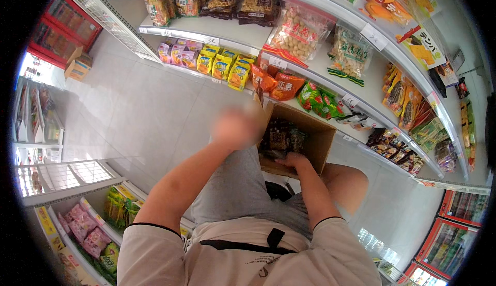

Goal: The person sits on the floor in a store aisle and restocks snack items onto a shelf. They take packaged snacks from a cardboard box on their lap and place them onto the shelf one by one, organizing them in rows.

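An open cardboard box (328, 131) stands between my knees and the shelf front, with dark plastic snack packets (281, 135) inside. My right hand (292, 159) reaches into its near side, at a dark packet partly hidden in shadow; its grip is unclear. To the left of the box, above my thigh, my left hand (237, 128) is blurred, near a box flap, and its fingers cannot be made out. Just beyond lie orange shrimp snack bags (286, 86) and green snack bags (319, 100) on the bottom shelf.
Curved shelves (232, 34) hold peanut bags (296, 34), yellow snack bags (222, 66) and dark packets (257, 9). Another shelf unit with pink bags (80, 218) is at lower left. A cardboard box (79, 67) sits on the tiled floor (155, 100); red-framed cabinets (441, 243) stand at lower right.
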The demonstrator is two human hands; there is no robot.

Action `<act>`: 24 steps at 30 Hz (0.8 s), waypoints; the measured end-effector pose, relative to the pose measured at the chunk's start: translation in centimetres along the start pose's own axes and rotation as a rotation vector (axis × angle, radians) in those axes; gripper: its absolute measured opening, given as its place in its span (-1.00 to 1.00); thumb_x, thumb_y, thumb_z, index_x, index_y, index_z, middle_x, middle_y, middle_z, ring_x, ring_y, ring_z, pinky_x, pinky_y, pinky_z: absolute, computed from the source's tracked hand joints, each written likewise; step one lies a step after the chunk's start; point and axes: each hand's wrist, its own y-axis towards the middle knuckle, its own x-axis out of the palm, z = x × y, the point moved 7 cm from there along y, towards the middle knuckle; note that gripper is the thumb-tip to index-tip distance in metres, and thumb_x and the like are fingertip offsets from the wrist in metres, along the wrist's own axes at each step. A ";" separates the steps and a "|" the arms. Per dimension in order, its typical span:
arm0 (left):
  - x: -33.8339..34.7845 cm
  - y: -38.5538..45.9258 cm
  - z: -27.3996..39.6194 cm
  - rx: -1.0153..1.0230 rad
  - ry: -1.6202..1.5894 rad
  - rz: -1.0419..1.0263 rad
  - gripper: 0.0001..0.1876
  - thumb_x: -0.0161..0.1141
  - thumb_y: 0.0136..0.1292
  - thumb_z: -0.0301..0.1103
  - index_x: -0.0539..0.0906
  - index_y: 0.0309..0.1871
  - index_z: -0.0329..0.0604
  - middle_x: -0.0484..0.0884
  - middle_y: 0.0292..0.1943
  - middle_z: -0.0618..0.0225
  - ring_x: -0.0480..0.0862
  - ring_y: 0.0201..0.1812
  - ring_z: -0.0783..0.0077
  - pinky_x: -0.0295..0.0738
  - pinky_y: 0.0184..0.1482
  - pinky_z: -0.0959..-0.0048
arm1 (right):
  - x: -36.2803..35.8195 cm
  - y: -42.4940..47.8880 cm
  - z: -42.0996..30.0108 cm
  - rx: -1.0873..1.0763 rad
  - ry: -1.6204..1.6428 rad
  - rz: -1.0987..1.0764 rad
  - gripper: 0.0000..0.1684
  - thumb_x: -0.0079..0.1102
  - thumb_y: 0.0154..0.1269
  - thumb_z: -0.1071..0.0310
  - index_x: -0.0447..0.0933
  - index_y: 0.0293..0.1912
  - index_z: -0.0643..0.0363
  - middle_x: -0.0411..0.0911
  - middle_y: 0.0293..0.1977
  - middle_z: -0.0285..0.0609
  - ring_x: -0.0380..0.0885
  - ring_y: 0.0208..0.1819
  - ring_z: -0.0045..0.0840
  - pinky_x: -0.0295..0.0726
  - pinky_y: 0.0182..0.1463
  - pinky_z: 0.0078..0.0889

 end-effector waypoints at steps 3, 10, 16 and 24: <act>-0.9 -0.5 -0.3 -0.049 -0.159 0.045 -0.65 0.09 0.29 -0.17 0.55 0.06 -0.13 0.56 0.01 0.18 0.53 0.05 0.19 0.39 0.11 0.18 | -1.0 -0.5 -0.5 0.036 -0.090 0.028 -0.23 -0.05 0.28 -0.24 0.42 0.19 0.22 0.45 0.15 -0.01 0.45 0.16 -0.13 0.41 0.17 0.07; -0.4 0.6 -0.6 -0.087 -0.078 -0.095 -0.67 0.08 0.27 -0.17 0.56 0.02 -0.13 0.58 -0.06 0.18 0.56 -0.03 0.19 0.42 0.04 0.18 | -2.6 -2.1 -0.5 -0.059 -0.303 0.153 -0.59 0.07 0.26 0.17 0.53 0.04 0.15 0.57 -0.01 -0.04 0.55 0.02 -0.18 0.51 0.06 -0.06; 0.6 1.3 0.5 -0.010 -0.021 -0.093 -0.69 0.11 0.21 -0.13 0.62 -0.14 -0.15 0.61 -0.18 0.15 0.58 -0.15 0.15 0.45 -0.06 0.15 | -7.6 -11.0 1.7 -0.256 -0.283 0.318 -0.66 0.08 0.21 0.31 0.52 -0.01 0.11 0.59 -0.19 0.01 0.56 -0.12 -0.10 0.53 -0.08 -0.08; 0.6 1.3 0.6 0.011 0.013 0.063 -0.68 0.13 0.21 -0.09 0.63 -0.18 -0.14 0.62 -0.27 0.17 0.59 -0.21 0.15 0.46 -0.15 0.15 | -15.4 -26.1 5.6 -0.389 -0.115 0.887 -0.74 0.02 0.17 0.45 0.53 -0.11 0.11 0.57 -0.27 0.00 0.54 -0.19 -0.07 0.51 -0.14 -0.08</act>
